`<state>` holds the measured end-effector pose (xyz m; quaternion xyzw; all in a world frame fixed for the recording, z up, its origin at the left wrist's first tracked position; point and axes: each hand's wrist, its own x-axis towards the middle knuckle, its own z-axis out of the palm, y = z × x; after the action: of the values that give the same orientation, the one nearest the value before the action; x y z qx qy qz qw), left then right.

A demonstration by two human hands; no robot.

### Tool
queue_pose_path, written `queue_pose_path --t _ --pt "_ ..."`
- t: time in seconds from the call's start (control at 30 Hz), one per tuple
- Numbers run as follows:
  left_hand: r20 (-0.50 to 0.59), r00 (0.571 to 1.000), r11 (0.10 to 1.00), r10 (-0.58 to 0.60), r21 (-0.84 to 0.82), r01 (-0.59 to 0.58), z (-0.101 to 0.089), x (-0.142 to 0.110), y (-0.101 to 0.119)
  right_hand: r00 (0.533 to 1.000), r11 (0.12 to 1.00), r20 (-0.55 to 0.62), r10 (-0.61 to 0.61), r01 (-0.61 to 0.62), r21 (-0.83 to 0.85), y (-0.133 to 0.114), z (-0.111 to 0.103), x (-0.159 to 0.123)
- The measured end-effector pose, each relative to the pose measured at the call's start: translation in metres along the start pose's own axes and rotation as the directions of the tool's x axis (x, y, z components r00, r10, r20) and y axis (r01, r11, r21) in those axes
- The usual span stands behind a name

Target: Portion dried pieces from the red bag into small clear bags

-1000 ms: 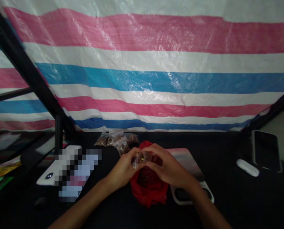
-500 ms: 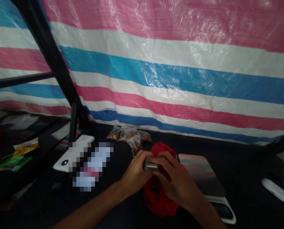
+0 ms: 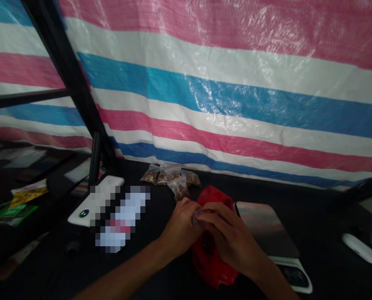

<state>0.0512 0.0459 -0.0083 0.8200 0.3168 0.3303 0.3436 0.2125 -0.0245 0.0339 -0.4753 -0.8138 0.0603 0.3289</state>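
My left hand (image 3: 181, 223) is closed around a small, shiny, round-edged container (image 3: 196, 217), mostly hidden by fingers. My right hand (image 3: 226, 233) meets it from the other side, its fingers curled over the top of the same container. What the container holds cannot be made out. Beneath both hands lies an open red plastic bag (image 3: 215, 271) with something dark inside. Just beyond the left hand is a small zip bag (image 3: 179, 188) of brown bits, in front of several similar zip bags (image 3: 170, 173).
A digital scale (image 3: 267, 227) with a metal plate sits right of the red bag. Farther right lies a white rounded object (image 3: 360, 248). On the left are a white device (image 3: 79, 214), a blurred-out item (image 3: 123, 221) and green and yellow packets (image 3: 13, 212). Striped sheeting (image 3: 220, 96) hangs behind.
The right fingers have closed further over the shiny container, so less of its silvery side shows. The view has shifted slightly.
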Motion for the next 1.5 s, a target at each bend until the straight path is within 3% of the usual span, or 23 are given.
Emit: queue_pose_path --t 0.27,0.43,0.5,0.57,0.63,0.7,0.83,1.1,1.3,1.5 --pt "-0.076 0.997 0.999 0.015 -0.038 -0.018 -0.004 0.002 0.006 0.988 0.992 -0.137 0.077 -0.061 0.114 0.003 0.004 -0.003" --pt "-0.182 0.979 0.996 -0.094 -0.013 0.093 -0.007 0.000 0.013 0.968 0.986 -0.199 0.152 -0.133 0.103 0.011 -0.006 -0.003" --pt "-0.202 0.952 0.972 -0.228 0.014 0.236 -0.011 -0.001 0.018 0.975 0.983 -0.146 0.170 -0.157 0.095 0.013 -0.016 -0.002" --pt "-0.173 0.920 0.933 -0.352 0.021 0.361 -0.015 -0.002 0.023 0.982 0.980 -0.023 0.186 -0.184 0.077 0.013 -0.025 -0.001" --pt "-0.120 0.907 0.912 -0.404 0.030 0.410 -0.018 -0.004 0.026 0.968 0.973 0.112 0.225 -0.229 0.021 0.014 -0.030 0.000" --pt "-0.071 0.912 0.912 -0.405 0.033 0.408 -0.017 -0.005 0.026 0.942 0.962 0.195 0.272 -0.264 -0.068 0.015 -0.030 0.001" --pt "0.036 0.919 0.917 -0.393 -0.063 0.394 -0.008 -0.004 0.016 0.905 0.928 0.243 0.350 -0.300 -0.218 0.019 -0.024 0.001" --pt "-0.047 0.913 0.785 -0.404 -0.531 0.320 -0.001 0.004 -0.002 0.858 0.914 0.319 0.404 -0.360 -0.189 0.019 -0.024 0.000" --pt "-0.068 0.933 0.798 -0.354 -0.543 0.263 0.000 0.005 -0.001 0.874 0.922 0.300 0.382 -0.337 -0.192 0.018 -0.014 0.001" --pt "-0.080 0.927 0.806 -0.367 -0.526 0.273 -0.003 0.007 0.001 0.854 0.907 0.307 0.420 -0.385 -0.171 0.017 -0.013 0.001"
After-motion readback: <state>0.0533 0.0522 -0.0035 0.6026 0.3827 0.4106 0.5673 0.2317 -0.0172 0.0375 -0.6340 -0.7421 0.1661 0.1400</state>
